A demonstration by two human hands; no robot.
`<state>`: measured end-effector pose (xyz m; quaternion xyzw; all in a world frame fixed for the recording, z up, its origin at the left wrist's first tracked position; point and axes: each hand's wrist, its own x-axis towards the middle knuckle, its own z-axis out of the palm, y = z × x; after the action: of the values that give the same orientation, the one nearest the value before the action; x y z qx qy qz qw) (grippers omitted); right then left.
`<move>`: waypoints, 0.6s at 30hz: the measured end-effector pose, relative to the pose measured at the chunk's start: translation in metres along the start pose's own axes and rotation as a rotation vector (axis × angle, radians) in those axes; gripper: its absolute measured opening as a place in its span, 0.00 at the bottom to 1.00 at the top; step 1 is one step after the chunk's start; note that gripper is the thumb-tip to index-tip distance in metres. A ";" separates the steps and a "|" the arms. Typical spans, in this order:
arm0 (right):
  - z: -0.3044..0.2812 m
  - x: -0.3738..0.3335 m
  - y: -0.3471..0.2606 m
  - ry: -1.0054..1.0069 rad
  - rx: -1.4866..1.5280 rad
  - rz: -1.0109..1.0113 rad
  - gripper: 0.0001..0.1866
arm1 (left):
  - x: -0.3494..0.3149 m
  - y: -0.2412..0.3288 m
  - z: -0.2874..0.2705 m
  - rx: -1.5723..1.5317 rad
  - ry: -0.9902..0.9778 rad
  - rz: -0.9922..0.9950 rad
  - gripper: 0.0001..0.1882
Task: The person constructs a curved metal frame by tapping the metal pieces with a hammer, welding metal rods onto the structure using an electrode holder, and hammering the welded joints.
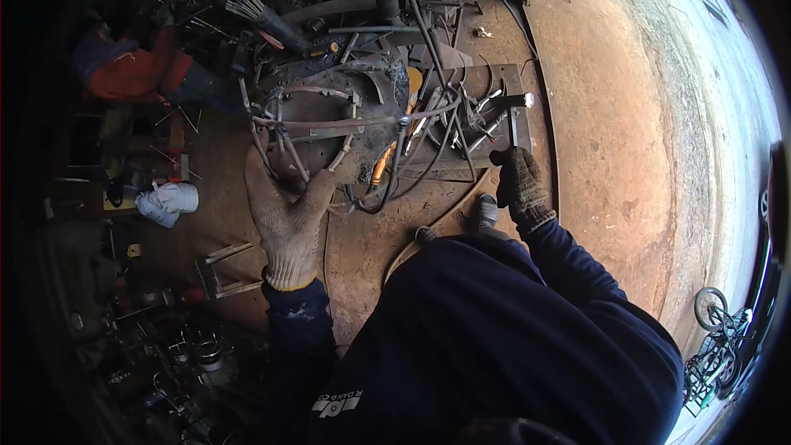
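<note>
On the rusty round work plate [362, 128] lies a bent metal rod frame [329, 119], a bright weld spark [528, 100] glowing right of it. Right hand [519, 185] grips the welding tool [515, 128]; left hand [284, 214], fingers spread, presses the frame's near edge. Joints look partly done; which ones, clutter and cables hide.

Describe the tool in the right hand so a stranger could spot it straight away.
Start at the round, rusty metal work plate on the floor, cluttered with bent rods and cables. At its right edge, the dark-gloved right hand grips a slim, straight metal tool that stands up from the fist. Unlike the loose rods nearby, its far end shows a small bright white glow.
</note>
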<state>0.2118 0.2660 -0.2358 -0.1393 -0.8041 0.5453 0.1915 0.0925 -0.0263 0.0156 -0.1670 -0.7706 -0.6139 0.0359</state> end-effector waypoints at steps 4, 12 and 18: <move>0.003 0.000 -0.005 0.075 0.271 0.219 0.20 | 0.017 0.027 0.025 0.389 -0.023 0.315 0.46; -0.001 0.004 -0.032 0.044 0.626 0.588 0.22 | 0.012 -0.011 0.021 1.184 -0.237 1.334 0.24; -0.014 -0.004 -0.018 0.065 0.607 0.765 0.17 | -0.005 -0.032 -0.008 1.149 -0.369 1.336 0.25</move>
<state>0.2211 0.2696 -0.2153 -0.3796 -0.4936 0.7817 0.0341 0.0861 -0.0407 -0.0138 -0.6325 -0.6946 0.0514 0.3388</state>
